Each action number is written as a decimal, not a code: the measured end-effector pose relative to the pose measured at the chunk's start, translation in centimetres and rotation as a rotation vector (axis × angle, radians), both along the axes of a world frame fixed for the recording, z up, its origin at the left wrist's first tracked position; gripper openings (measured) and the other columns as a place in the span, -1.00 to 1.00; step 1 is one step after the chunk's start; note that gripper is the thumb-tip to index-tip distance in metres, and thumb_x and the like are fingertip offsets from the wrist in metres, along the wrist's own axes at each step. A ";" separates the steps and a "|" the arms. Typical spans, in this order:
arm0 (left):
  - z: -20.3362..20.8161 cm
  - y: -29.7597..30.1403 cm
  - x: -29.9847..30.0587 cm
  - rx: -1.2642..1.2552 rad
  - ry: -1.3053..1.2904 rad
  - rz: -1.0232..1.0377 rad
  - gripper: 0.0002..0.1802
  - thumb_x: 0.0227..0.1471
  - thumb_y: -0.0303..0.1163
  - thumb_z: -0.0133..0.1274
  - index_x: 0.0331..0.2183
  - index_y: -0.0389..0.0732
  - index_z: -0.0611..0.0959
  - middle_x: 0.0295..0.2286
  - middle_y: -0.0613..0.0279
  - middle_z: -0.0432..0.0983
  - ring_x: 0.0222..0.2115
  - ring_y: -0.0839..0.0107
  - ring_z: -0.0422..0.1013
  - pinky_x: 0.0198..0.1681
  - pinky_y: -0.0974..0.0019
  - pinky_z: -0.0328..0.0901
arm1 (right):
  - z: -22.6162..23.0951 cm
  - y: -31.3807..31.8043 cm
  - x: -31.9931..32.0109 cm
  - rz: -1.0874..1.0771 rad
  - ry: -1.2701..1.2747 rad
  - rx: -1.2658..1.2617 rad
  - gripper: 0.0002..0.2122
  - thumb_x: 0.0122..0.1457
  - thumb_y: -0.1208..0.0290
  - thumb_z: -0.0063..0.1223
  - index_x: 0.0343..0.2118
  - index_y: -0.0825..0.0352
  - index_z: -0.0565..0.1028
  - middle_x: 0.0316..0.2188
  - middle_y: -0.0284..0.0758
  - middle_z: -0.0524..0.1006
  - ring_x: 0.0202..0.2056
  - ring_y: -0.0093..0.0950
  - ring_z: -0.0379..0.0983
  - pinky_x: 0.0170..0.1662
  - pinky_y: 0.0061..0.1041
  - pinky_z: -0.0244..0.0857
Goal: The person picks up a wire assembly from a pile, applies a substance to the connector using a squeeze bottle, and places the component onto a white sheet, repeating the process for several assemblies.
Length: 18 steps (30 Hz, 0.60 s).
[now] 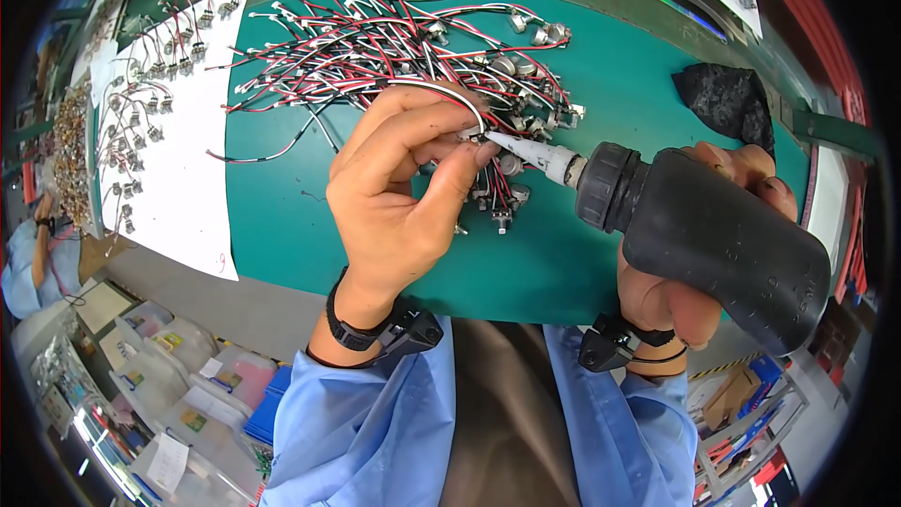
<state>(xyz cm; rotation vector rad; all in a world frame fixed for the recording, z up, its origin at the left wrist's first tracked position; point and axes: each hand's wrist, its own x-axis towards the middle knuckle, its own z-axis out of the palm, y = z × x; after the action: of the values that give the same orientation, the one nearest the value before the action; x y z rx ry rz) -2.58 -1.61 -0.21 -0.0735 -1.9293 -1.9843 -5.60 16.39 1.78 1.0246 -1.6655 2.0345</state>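
My left hand [399, 188] is closed, pinching a small wired component [476, 134] between thumb and fingertips. A white wire [441, 87] arches from it over the fingers. My right hand [657, 296] wraps around a black squeeze bottle [732, 244], tilted with its white tapered nozzle [535, 152] pointing left. The nozzle's tip meets the component at my left fingertips; whether any fluid comes out is too small to see. Just beyond lies a heap of red, white and black wires [366, 47] with white connectors and round metal potentiometers [504, 66] at their ends.
Under the heap is a green mat [300, 216]. At left, a white sheet [197, 207] bears several wired potentiometers in rows. A crumpled black bag or cloth [723, 99] lies at the far right. Plastic bins [230, 376] stand below left. Another person's sleeve [28, 272] shows at the left edge.
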 end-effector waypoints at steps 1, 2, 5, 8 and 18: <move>0.0 0.0 0.0 0.000 0.000 0.001 -0.76 -0.32 -0.79 -0.03 -0.43 -0.44 0.48 -0.42 0.09 0.34 -0.48 0.50 0.35 -0.47 0.55 0.33 | 0.0 -0.2 0.0 -0.017 0.013 -0.008 -0.19 -0.33 -0.09 0.14 -0.01 0.27 0.11 -0.18 -0.28 0.15 -0.15 -0.45 0.19 -0.03 -0.47 0.08; 0.0 -0.1 0.0 0.001 -0.002 -0.001 -0.76 -0.32 -0.79 -0.03 -0.44 -0.45 0.48 -0.41 0.09 0.34 -0.49 0.50 0.35 -0.47 0.55 0.33 | -0.1 -0.3 0.0 -0.033 0.026 -0.017 -0.19 -0.33 -0.08 0.14 -0.01 0.27 0.11 -0.17 -0.28 0.15 -0.14 -0.45 0.18 -0.03 -0.48 0.08; 0.0 -0.1 0.1 0.003 -0.006 -0.003 -0.77 -0.32 -0.79 -0.04 -0.44 -0.45 0.48 -0.41 0.09 0.34 -0.49 0.50 0.35 -0.47 0.55 0.33 | -0.2 -0.1 -0.1 -0.025 0.034 0.004 -0.19 -0.33 -0.08 0.15 -0.01 0.27 0.11 -0.18 -0.29 0.15 -0.14 -0.46 0.18 -0.03 -0.49 0.08; 0.0 -0.1 0.1 0.011 -0.005 -0.012 -0.77 -0.31 -0.79 -0.05 -0.44 -0.45 0.48 -0.41 0.09 0.34 -0.49 0.49 0.35 -0.47 0.55 0.33 | 0.0 0.1 0.0 -0.038 0.041 0.033 -0.19 -0.33 -0.07 0.15 -0.01 0.27 0.11 -0.18 -0.29 0.15 -0.14 -0.47 0.18 -0.04 -0.50 0.08; 0.1 0.0 0.1 0.028 -0.016 -0.015 -0.77 -0.30 -0.80 -0.08 -0.43 -0.46 0.47 -0.40 0.07 0.33 -0.45 0.47 0.36 -0.43 0.53 0.35 | -0.1 -0.1 0.0 -0.097 0.043 0.012 -0.21 -0.33 -0.04 0.17 -0.02 0.26 0.13 -0.19 -0.30 0.17 -0.17 -0.48 0.20 -0.05 -0.52 0.10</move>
<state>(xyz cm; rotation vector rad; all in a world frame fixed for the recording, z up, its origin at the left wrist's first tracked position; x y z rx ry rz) -2.43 -1.63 -0.15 -0.0646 -1.9153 -2.0275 -5.56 16.24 1.68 0.9651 -1.6739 1.9296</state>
